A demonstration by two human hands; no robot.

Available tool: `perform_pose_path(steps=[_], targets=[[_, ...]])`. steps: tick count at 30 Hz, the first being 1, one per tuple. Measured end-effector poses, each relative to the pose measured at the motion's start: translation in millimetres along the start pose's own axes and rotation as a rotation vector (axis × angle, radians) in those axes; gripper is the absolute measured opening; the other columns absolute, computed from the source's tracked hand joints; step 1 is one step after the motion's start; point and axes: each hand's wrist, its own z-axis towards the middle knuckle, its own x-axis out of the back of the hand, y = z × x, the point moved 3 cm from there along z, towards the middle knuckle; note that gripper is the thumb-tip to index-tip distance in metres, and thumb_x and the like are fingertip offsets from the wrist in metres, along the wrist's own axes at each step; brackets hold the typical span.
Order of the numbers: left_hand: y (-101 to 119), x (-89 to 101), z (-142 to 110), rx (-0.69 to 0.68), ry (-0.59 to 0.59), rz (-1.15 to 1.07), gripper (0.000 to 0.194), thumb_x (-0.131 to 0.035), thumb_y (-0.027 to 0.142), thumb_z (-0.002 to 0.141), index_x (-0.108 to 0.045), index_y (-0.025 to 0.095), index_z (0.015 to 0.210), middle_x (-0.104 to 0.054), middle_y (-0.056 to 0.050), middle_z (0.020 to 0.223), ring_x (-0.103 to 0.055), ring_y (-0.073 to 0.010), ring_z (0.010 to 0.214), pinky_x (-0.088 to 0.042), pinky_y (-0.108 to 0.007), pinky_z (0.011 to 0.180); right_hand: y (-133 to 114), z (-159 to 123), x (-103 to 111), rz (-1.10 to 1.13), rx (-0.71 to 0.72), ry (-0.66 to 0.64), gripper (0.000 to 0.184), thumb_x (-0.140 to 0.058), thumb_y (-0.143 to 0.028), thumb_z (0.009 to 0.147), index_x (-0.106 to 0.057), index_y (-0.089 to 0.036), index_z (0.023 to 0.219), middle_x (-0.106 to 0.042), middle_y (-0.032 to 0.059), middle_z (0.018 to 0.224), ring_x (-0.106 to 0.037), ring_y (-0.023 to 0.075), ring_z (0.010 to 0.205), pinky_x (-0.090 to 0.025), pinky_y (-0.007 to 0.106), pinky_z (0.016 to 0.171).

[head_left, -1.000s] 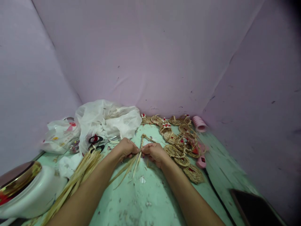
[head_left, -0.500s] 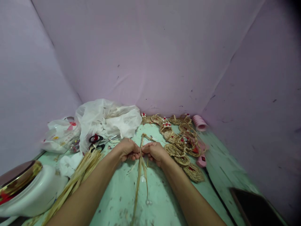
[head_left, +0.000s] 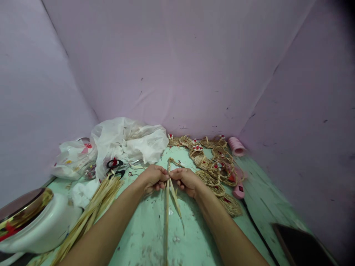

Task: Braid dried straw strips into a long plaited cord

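Observation:
A thin braid of dried straw (head_left: 170,165) lies on the green tabletop, its finished end bending off to the right. My left hand (head_left: 155,178) pinches it from the left, just where the plait ends. From the right, my right hand (head_left: 185,180) pinches at the same spot, so the fingertips nearly meet and hide the crossing. Below them hang loose straw strands (head_left: 166,221), one long and straight toward me, another shorter and angled right.
Left are a straw bundle (head_left: 91,212), black-handled scissors (head_left: 115,163), white plastic bags (head_left: 130,138) and a white container (head_left: 39,225). Right are coiled woven straw pieces with beads (head_left: 212,179), a pink thread cone (head_left: 236,146), a corded pink tool (head_left: 239,191) and a dark flat object (head_left: 302,244).
The hanging strands have shifted: the long one now hangs straighter, and the shorter one swings further right. Both hands keep pinching at almost the same place.

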Motion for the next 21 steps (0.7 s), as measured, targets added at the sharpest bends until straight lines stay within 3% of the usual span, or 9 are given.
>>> perform_pose_path(steps=[3,6,9,15,21], targets=[[-2.5,-0.2,2.7,0.017,-0.027,0.020,0.005,-0.052,0.016,0.060,-0.049,0.013,0.057,-0.046,0.003,0.038,-0.038,-0.0060,0.030,-0.024,-0.017,0.030,0.4,0.9,0.2,0.003,0.001,-0.028,0.008,-0.057,-0.012,0.064,-0.050,-0.013,0.059,-0.039,-0.0074,0.038,-0.027,0.0014,0.031,-0.015,0.014,0.031],[-3.4,1.9,3.3,0.030,0.058,0.094,0.014,-0.053,0.019,0.056,-0.042,0.015,0.048,-0.039,0.005,0.033,-0.029,-0.0046,0.026,-0.018,-0.017,0.027,0.8,1.8,0.1,-0.014,0.009,-0.075,0.011,-0.057,-0.013,0.062,-0.048,-0.013,0.055,-0.037,-0.0079,0.036,-0.025,0.0011,0.031,-0.014,0.014,0.031],[-3.1,2.4,1.9,-0.001,0.083,0.071,0.015,-0.053,0.018,0.052,-0.039,0.017,0.047,-0.036,0.007,0.033,-0.026,-0.0039,0.025,-0.014,-0.017,0.027,1.0,2.1,0.2,-0.049,0.013,-0.123,0.015,-0.055,-0.013,0.061,-0.046,-0.013,0.050,-0.032,-0.0091,0.033,-0.021,0.0009,0.030,-0.012,0.015,0.032],[-3.0,1.1,0.2,-0.079,-0.042,0.027,0.013,-0.053,0.021,0.052,-0.043,0.016,0.047,-0.038,0.005,0.036,-0.027,-0.0033,0.027,-0.012,-0.018,0.028,0.5,3.1,4.2,-0.131,0.081,-0.060,0.007,-0.054,-0.014,0.058,-0.050,-0.012,0.053,-0.036,-0.0083,0.033,-0.023,0.0016,0.030,-0.014,0.017,0.032],[-5.8,0.8,5.1,-0.067,0.055,-0.038,0.010,-0.052,0.019,0.051,-0.043,0.016,0.048,-0.032,0.007,0.032,-0.019,-0.0034,0.026,-0.008,-0.019,0.030,1.4,2.5,4.5,-0.177,0.124,-0.066,0.008,-0.057,-0.016,0.056,-0.050,-0.013,0.053,-0.034,-0.0091,0.034,-0.024,0.0017,0.031,-0.014,0.017,0.033]])
